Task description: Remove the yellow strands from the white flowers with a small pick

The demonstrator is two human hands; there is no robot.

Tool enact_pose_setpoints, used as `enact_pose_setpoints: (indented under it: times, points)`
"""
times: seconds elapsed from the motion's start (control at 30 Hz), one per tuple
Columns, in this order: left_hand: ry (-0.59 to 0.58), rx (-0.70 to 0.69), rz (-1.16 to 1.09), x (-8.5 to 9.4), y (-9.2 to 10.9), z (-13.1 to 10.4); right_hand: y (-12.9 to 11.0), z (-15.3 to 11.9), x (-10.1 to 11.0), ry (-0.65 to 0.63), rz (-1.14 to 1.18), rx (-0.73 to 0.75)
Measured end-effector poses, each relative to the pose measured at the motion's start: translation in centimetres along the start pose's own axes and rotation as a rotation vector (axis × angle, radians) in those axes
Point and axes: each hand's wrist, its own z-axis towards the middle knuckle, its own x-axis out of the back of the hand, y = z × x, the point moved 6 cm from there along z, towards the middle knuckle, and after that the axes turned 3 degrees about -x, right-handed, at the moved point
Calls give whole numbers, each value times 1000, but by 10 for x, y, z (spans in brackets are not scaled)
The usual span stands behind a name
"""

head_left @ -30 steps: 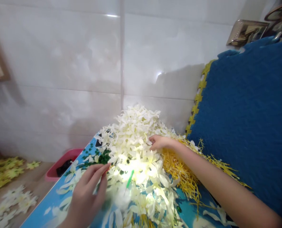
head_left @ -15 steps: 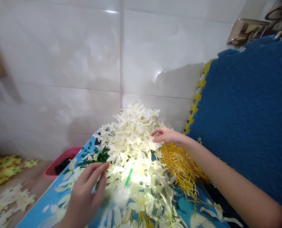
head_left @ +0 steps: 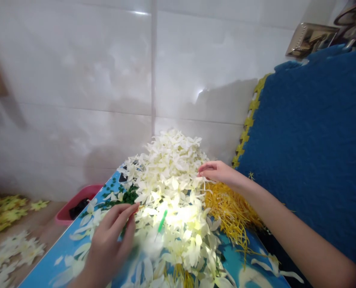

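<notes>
A large heap of white petal flowers [head_left: 172, 160] covers the middle of a blue table [head_left: 58, 244]. My left hand [head_left: 112, 236] is at the heap's left side, thumb and fingers pinched on a thin yellow-orange strand. At the heap's right edge is my right hand [head_left: 215, 172], its fingers closed around a white petal piece that hangs below them. Yellow strands [head_left: 225, 208] lie in a pile under my right wrist. A green stick [head_left: 162, 221] stands out over the brightly lit flowers. Small green pieces [head_left: 130, 196] lie beyond my left hand.
A pink basin [head_left: 64, 216] with something dark inside stands left of the table. Yellow flowers [head_left: 4, 216] and white flowers [head_left: 18, 254] lie on the surface at far left. A blue foam mat [head_left: 312, 132] leans at the right, and a tiled wall [head_left: 76, 80] rises behind.
My right hand has moved a little to the right, away from the heap, with a white piece now at its fingers. My left hand has stayed nearly still.
</notes>
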Motion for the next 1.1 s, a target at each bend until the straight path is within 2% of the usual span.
enact_pose_setpoints:
  times: [0.2, 0.37, 0.47, 0.67, 0.8, 0.97, 1.1]
  points:
    - [-8, 35, -33, -3, -3, -7, 13, -17, -17, 0, 44, 4]
    - [-24, 37, -39, -5, -2, -6, 14, -34, -27, -22, 146, 20]
    - [-30, 21, -37, -2, 5, -1, 16, -46, -34, -32, 272, 0]
    - [-25, -57, -94, 6, 30, 8, 28, -69, -65, -53, 604, -89]
    - [-27, -59, -94, 8, 38, 12, 38, -78, -74, -56, 708, -145]
    - [-24, -38, -96, 10, 39, 10, 47, -95, -78, -83, 606, -159]
    - [-23, -14, -98, 8, 35, 5, 54, -100, -66, 10, 336, -67]
